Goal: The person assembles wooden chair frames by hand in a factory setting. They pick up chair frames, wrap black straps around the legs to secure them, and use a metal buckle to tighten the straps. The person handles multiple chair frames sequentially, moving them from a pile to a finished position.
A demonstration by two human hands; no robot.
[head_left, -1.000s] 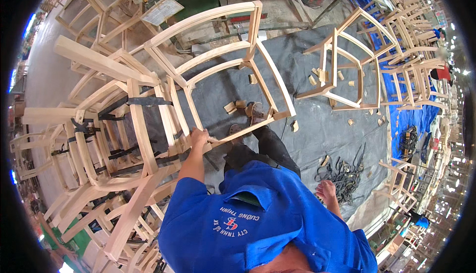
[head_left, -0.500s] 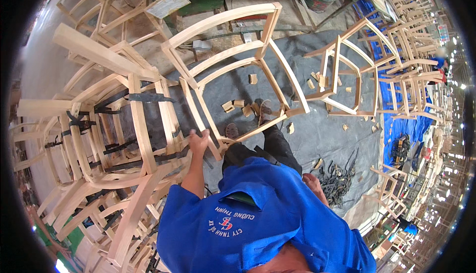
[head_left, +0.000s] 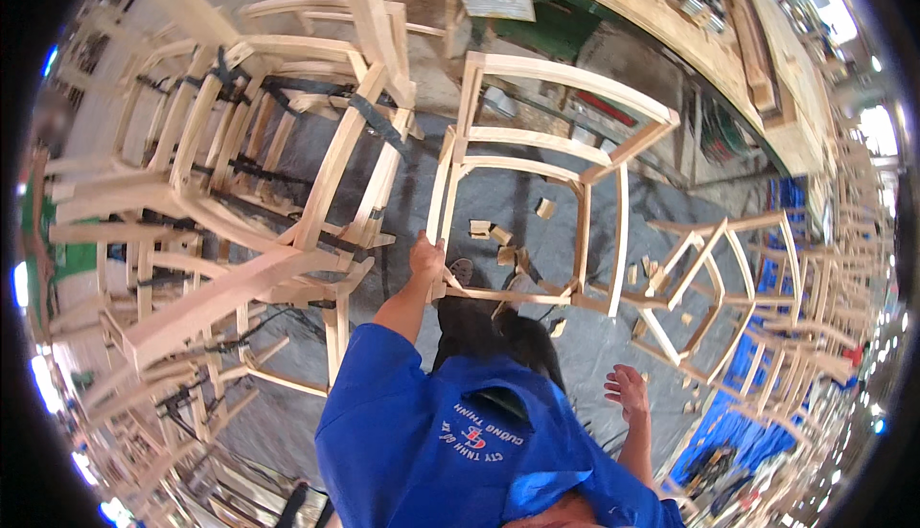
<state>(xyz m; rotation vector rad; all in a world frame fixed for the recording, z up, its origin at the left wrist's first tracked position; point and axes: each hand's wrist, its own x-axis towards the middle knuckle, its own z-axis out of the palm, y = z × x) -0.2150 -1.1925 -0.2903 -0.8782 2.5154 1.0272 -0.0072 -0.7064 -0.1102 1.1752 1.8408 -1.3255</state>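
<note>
Grey sheet (head_left: 589, 341), left hand (head_left: 426, 258) on one chair (head_left: 583, 231)

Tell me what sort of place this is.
Probably a furniture workshop: a bare, pale wooden chair frame, pale timber frames bound with flat black straps, and a long, pale wooden-topped workbench show it.

The left forearm (head_left: 403, 306) is slanting toward the far side, its left hand (head_left: 427, 256) curling into a grip, while the right hand (head_left: 628, 391) is hanging nearer, toward the right, fingers (head_left: 614, 386) loosely parting, right forearm (head_left: 637, 447) pointing far.
</note>
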